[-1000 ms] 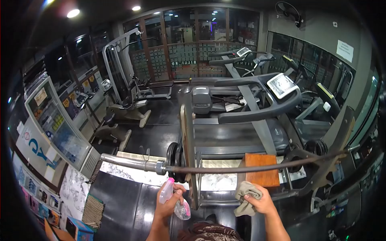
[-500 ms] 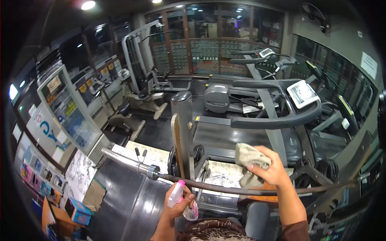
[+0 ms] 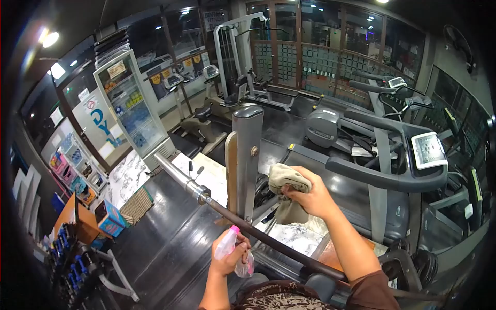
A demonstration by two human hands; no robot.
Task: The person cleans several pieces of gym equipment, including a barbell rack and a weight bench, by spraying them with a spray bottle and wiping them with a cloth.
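My left hand (image 3: 226,258) is closed around a clear spray bottle with a pink nozzle (image 3: 227,244), just below a long barbell bar (image 3: 258,236). Higher and to the right, my right hand (image 3: 305,194) grips a crumpled beige cloth (image 3: 285,178), with part of it hanging down below the fingers. The cloth is above the bar, beside a grey upright post (image 3: 247,170). The bar runs diagonally in front of me, with a thick metal sleeve (image 3: 175,173) at its left end and a spring clip (image 3: 190,169) on that sleeve.
A treadmill (image 3: 356,201) stands at the right behind the post. At the left are a glass-door fridge (image 3: 129,103), a blue box (image 3: 111,219) and a rack of blue dumbbells (image 3: 75,263). A cable machine (image 3: 226,57) stands at the back.
The view has turned to the left, bringing the dumbbells into sight. My right hand has moved with the cloth leftward, nearer the post. My left hand still holds the bottle below the bar.
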